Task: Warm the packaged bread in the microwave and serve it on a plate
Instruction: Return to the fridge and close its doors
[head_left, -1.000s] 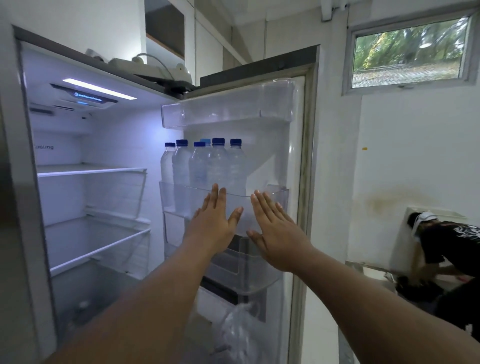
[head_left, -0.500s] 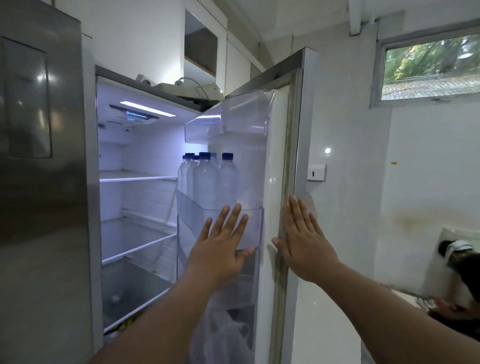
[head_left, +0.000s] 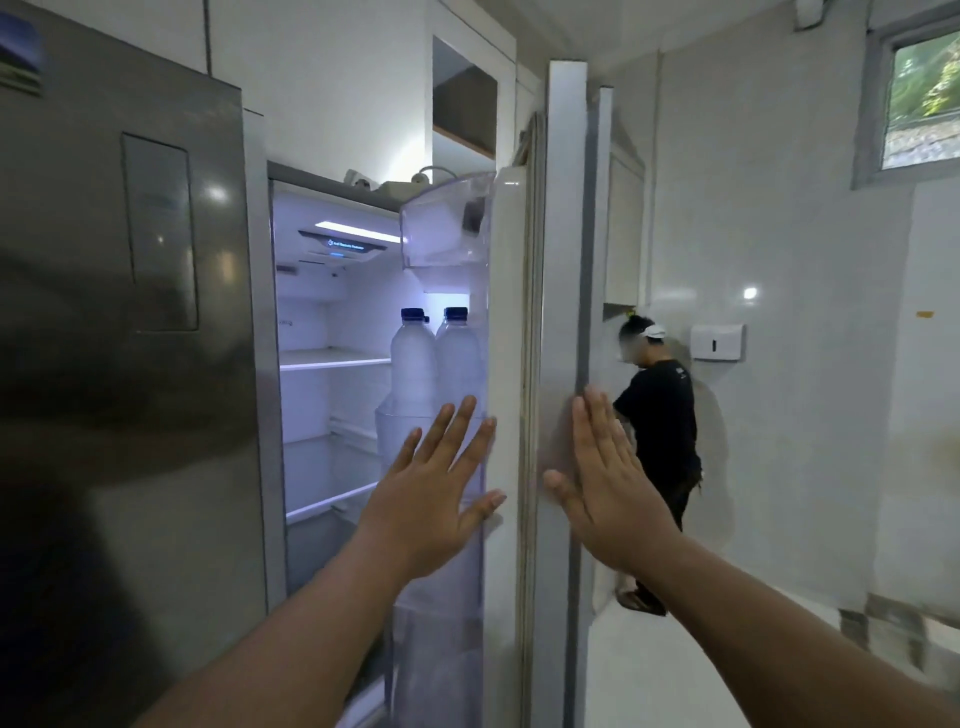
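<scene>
The fridge's right door (head_left: 558, 312) stands partly open, seen almost edge-on. My left hand (head_left: 436, 499) is flat with spread fingers against the inner side of the door, on the clear door bin (head_left: 395, 431). My right hand (head_left: 608, 483) lies flat with straight fingers on the door's outer steel face. Neither hand holds anything. No packaged bread, microwave or plate is in view.
Water bottles (head_left: 413, 358) with blue caps stand in the door bin. The lit fridge interior (head_left: 332, 410) shows bare glass shelves. The steel left door (head_left: 124, 364) is closed. Another person (head_left: 660, 415) in black stands behind the door near the white wall.
The fridge door has swung further toward closing, narrowing the gap. My right hand moved from the door's edge onto its outer face. The view shifted right, revealing the standing person.
</scene>
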